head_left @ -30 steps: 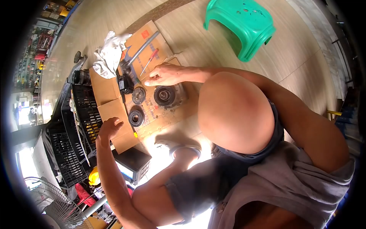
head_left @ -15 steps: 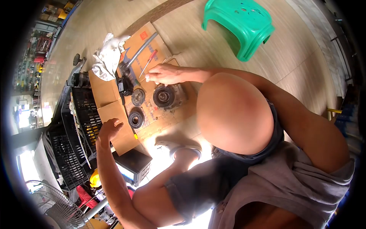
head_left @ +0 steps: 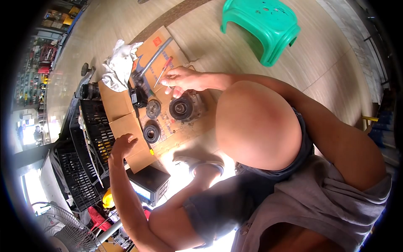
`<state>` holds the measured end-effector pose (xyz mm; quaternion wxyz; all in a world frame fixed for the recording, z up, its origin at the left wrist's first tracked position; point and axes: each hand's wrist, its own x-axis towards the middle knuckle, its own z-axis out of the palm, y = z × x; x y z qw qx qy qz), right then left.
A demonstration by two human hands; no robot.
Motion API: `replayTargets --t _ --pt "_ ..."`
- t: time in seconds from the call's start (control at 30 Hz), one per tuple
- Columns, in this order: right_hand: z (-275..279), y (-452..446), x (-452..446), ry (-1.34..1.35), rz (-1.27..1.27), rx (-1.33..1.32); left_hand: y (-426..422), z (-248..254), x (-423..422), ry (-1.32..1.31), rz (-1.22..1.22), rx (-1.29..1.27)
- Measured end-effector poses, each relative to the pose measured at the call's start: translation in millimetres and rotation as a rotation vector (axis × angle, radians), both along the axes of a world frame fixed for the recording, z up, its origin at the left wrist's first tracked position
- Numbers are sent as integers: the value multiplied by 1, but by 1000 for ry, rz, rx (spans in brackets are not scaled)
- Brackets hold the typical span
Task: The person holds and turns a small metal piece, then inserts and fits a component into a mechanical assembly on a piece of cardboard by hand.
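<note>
My right hand (head_left: 183,79) hovers above the metal body with a black pulley (head_left: 181,108), its fingers bent and a little apart. I see nothing held in it. Beside its fingertips lies a screwdriver (head_left: 163,72) with a red handle. My left hand (head_left: 123,146) is over the edge of the cardboard (head_left: 131,126) near the black crate, fingers loosely curved and apart, holding nothing. Between the hands, a loose black pulley ring (head_left: 151,133) and a round metal disc (head_left: 153,109) rest on the cardboard.
A grey tube-handled tool (head_left: 154,57), a black part (head_left: 137,97) and a crumpled white cloth (head_left: 119,67) lie at the far side. Black crates (head_left: 94,126), a dark box (head_left: 150,183) and a fan (head_left: 63,227) stand left. A green stool (head_left: 262,23) stands at the upper right.
My right hand's fingers have spread slightly and bent down toward the pulley. My left hand stays nearly where it was. The whole view has shifted a little.
</note>
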<state>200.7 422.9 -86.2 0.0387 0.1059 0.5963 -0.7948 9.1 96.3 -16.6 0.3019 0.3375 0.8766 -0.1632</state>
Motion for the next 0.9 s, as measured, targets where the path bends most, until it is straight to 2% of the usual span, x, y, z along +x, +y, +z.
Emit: replayTargets --t 0.07,0.17,0.27,0.4,0.5,0.6,0.63,0.73,0.83,0.9 --pt "-1 2 -3 -51 29 69 -1 -1 -1 -4 4 5" --pt "9 -3 -2 128 33 622 -1 -1 0 -2 8 2" --pt "16 -7 -1 166 149 913 -3 -2 -1 -3 5 7" --pt "-1 -4 -6 325 70 866 -1 -1 0 -13 7 1" --pt "-6 -4 -2 297 16 706 -4 -4 -3 -5 -19 23" --pt "-5 -6 -3 195 61 391 -3 -2 -1 3 23 22" --pt "-4 -6 -2 195 108 396 -2 -2 -1 2 22 12" --pt "-9 -12 -1 208 53 168 -3 -2 -3 -9 16 25" --pt "-7 -5 -1 42 -70 -170 -3 -3 -4 1 16 11" --pt "-1 -1 -2 -46 -106 -85 -2 0 0 6 16 -4"
